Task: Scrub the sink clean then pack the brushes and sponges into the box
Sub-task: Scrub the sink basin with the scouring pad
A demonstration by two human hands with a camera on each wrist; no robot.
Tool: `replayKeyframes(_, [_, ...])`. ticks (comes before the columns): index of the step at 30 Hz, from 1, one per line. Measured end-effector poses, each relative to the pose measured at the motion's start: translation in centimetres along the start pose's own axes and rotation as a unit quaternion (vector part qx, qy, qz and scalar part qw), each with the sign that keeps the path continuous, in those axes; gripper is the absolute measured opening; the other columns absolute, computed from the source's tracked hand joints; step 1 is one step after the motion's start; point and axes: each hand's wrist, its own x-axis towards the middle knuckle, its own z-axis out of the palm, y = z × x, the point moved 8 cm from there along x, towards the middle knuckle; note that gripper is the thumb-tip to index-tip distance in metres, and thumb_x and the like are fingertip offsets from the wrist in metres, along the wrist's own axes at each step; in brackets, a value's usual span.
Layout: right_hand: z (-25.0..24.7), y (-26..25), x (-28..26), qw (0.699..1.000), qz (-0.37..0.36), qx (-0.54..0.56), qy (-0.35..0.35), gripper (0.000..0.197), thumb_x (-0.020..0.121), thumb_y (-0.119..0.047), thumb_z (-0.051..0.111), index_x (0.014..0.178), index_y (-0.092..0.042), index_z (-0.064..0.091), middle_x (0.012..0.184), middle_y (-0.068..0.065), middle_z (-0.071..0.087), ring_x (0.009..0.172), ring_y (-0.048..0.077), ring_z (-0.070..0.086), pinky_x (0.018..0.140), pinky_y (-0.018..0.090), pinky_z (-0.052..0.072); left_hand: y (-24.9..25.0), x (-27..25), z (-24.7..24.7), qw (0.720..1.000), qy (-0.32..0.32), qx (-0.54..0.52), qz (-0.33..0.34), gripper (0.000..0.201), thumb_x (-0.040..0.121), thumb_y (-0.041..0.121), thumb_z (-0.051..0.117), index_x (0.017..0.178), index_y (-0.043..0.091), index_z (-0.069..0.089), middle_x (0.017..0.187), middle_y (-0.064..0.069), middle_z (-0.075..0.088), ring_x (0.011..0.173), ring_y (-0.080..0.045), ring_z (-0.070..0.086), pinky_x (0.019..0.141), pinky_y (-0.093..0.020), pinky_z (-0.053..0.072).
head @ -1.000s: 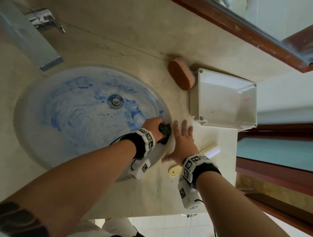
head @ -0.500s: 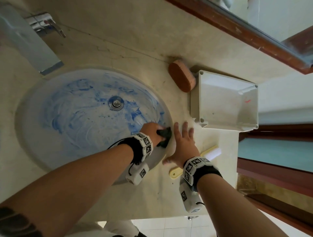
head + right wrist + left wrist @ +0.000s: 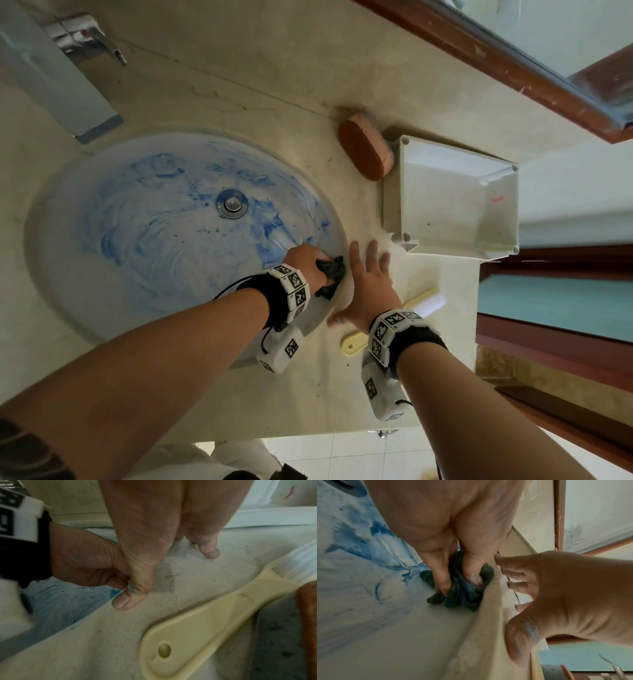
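The oval sink (image 3: 85, 260) is smeared with blue cleaner around its drain (image 3: 232, 203). My left hand (image 3: 310, 265) grips a crumpled dark scouring pad (image 3: 330, 274) (image 3: 462, 591) and presses it against the basin's right wall, just under the rim. My right hand (image 3: 368, 284) lies flat with fingers spread on the counter beside the rim, thumb (image 3: 130, 596) at the edge. A cream-handled brush (image 3: 394, 322) (image 3: 197, 626) lies under that wrist. An orange sponge (image 3: 364, 149) leans against the open white box (image 3: 394, 192).
A chrome tap (image 3: 82, 37) stands at the sink's far left. A wooden-framed mirror (image 3: 513, 72) runs along the back of the beige counter (image 3: 239, 85). The counter ends at the right past the box, above dark wooden shelves (image 3: 548, 342).
The left hand has shifted slightly with the pad along the sink's right wall, scrubbing. The right hand stays flat on the counter.
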Motion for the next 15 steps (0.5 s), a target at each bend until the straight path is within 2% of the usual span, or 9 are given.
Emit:
replayKeyframes(3, [0.0, 0.0, 0.0, 1.0, -0.002, 0.002, -0.003, 0.153, 0.051, -0.041, 0.093, 0.151, -0.028, -0.022, 0.155, 0.009, -0.033, 0.142, 0.041, -0.026, 0.117, 0.06, 0.011, 0.6, 0.5, -0.8, 0.999, 0.031, -0.019, -0.004, 0.035, 0.076, 0.018, 0.081, 0.111, 0.018, 0.073, 0.106, -0.002, 0.072, 0.096, -0.017, 0.066, 0.086, -0.022, 0.051])
replayKeyframes(9, [0.0, 0.2, 0.0, 1.0, -0.003, 0.012, -0.004, 0.153, 0.052, -0.042, 0.093, 0.149, -0.03, -0.024, 0.155, 0.007, -0.034, 0.141, 0.038, -0.028, 0.117, 0.06, 0.01, 1.2, 3.0, -3.8, 0.978, 0.138, -0.137, -0.071, 0.036, 0.077, 0.022, 0.081, 0.111, 0.014, 0.071, 0.105, -0.004, 0.072, 0.098, -0.021, 0.067, 0.083, -0.025, 0.051])
replayKeyframes(12, [0.0, 0.1, -0.1, 1.0, -0.003, 0.008, -0.006, 0.152, 0.052, -0.041, 0.093, 0.15, -0.029, -0.023, 0.155, 0.008, -0.033, 0.142, 0.039, -0.027, 0.117, 0.061, 0.011, 0.8, 2.6, -2.9, 0.978, 0.143, -0.134, -0.072, 0.037, 0.077, 0.021, 0.08, 0.113, 0.016, 0.07, 0.108, -0.003, 0.071, 0.1, -0.02, 0.065, 0.083, -0.021, 0.048])
replayKeyframes(15, [-0.1, 0.0, -0.1, 1.0, -0.003, 0.004, -0.007, 0.153, 0.051, -0.04, 0.093, 0.15, -0.028, -0.022, 0.155, 0.01, -0.033, 0.142, 0.041, -0.026, 0.116, 0.061, 0.012, 0.7, 1.8, -1.5, 0.988, 0.12, -0.088, -0.046, 0.038, 0.077, 0.022, 0.08, 0.114, 0.018, 0.071, 0.11, -0.001, 0.071, 0.102, -0.018, 0.065, 0.081, -0.016, 0.043])
